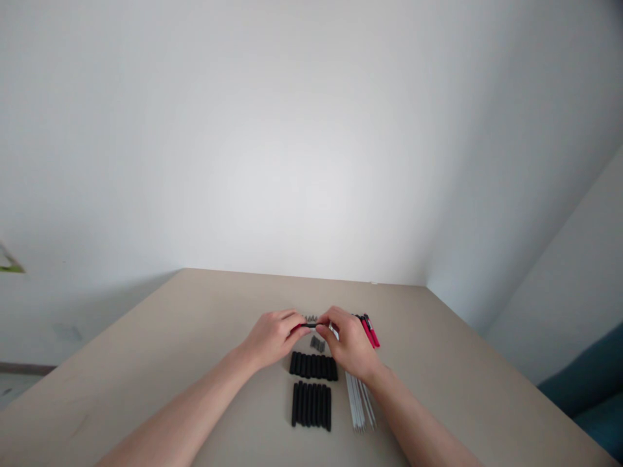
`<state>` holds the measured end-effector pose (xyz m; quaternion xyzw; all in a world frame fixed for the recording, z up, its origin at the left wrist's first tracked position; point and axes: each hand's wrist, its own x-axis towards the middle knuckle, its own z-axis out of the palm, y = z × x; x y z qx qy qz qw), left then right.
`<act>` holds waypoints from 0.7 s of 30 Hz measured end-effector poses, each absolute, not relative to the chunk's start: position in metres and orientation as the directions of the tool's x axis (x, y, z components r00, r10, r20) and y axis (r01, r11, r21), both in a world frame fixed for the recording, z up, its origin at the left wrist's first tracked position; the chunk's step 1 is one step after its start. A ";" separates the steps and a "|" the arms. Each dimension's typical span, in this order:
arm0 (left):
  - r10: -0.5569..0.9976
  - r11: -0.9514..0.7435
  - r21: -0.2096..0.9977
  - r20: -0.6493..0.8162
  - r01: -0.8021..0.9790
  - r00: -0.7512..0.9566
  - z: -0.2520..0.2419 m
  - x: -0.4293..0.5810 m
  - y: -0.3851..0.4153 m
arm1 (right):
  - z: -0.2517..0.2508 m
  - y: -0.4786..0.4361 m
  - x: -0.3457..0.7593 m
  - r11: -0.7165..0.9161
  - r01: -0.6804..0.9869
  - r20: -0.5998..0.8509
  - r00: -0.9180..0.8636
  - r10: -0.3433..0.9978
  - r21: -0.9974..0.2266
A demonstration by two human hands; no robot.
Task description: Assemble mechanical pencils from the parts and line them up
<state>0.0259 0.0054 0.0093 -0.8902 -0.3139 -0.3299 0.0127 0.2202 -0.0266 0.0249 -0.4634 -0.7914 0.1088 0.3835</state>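
Observation:
Between my two hands, above the table, a slim pen (310, 325) with a red end and a black middle lies level. My left hand (272, 334) pinches its red end between thumb and fingers. At the black end, the thumb and fingers of my right hand (348, 340) are closed on the pen; their tips hide that end. Just below the pen lies a small pile of grey springs (318, 344). Small metallic pieces (311, 318) show behind it, partly covered by the hands.
Two rows of black pen tubes (314, 367) (311, 405) lie nearest me. White pen refills (357, 405) are bunched beside my right forearm. Several red and black pens (370, 331) rest beyond my right hand. The beige table (219, 292) meets a white wall (311, 143).

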 end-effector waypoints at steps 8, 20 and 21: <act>0.558 -0.801 0.194 0.584 0.566 0.589 0.008 0.022 0.008 | 0.022 -0.026 0.222 0.489 0.709 0.420 -0.292 0.859 -0.508; 0.559 -0.802 0.205 0.587 0.561 0.586 0.007 0.020 0.009 | 0.020 -0.025 0.223 0.481 0.701 0.461 -0.241 0.854 -0.526; 0.565 -0.798 0.211 0.586 0.564 0.581 0.007 0.020 0.009 | 0.021 -0.025 0.223 0.483 0.694 0.469 -0.233 0.852 -0.534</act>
